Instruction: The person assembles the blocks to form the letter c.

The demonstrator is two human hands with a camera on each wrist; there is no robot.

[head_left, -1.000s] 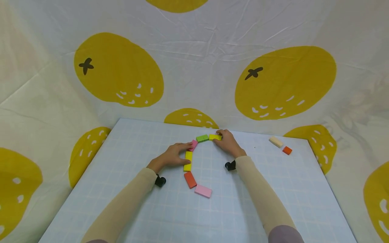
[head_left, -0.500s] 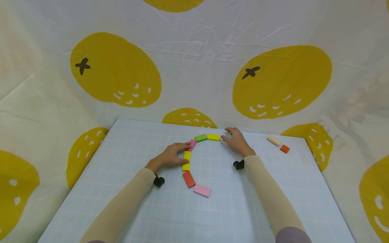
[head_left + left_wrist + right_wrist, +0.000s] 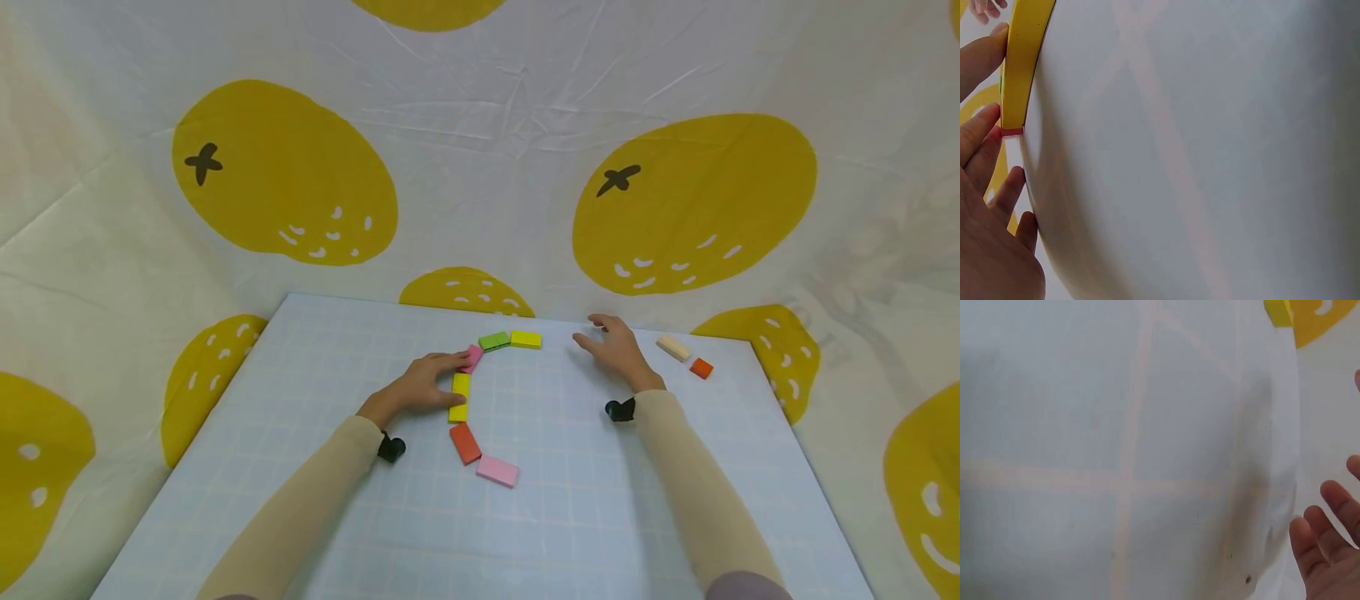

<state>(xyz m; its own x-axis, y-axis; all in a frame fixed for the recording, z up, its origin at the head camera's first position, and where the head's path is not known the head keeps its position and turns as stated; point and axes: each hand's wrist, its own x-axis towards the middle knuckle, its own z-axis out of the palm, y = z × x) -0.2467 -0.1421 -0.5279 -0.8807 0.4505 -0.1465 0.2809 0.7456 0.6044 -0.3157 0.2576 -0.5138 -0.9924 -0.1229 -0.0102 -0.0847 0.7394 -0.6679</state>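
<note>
My left hand (image 3: 422,385) rests beside a curved row of flat blocks. Its thumb touches the side of a yellow block (image 3: 459,408), and its fingertips reach a pink block (image 3: 472,358) above it. The left wrist view shows the thumb against the yellow block (image 3: 1022,62), with the fingers spread. Past the pink block the row continues with a green block (image 3: 495,341) and another yellow block (image 3: 527,340). My right hand (image 3: 618,350) hovers to the right of that block, fingers apart and holding nothing. In the right wrist view the right hand (image 3: 1332,550) shows loosely bent fingers.
An orange-red block (image 3: 465,443) and a light pink block (image 3: 497,471) form the row's near end. A cream block (image 3: 673,347) and a small orange block (image 3: 701,368) lie at the far right of the table (image 3: 375,533). A fruit-patterned cloth (image 3: 487,192) hangs behind.
My right hand has let go of the far yellow block and moved right, towards the cream and orange blocks. The left hand stays at the row.
</note>
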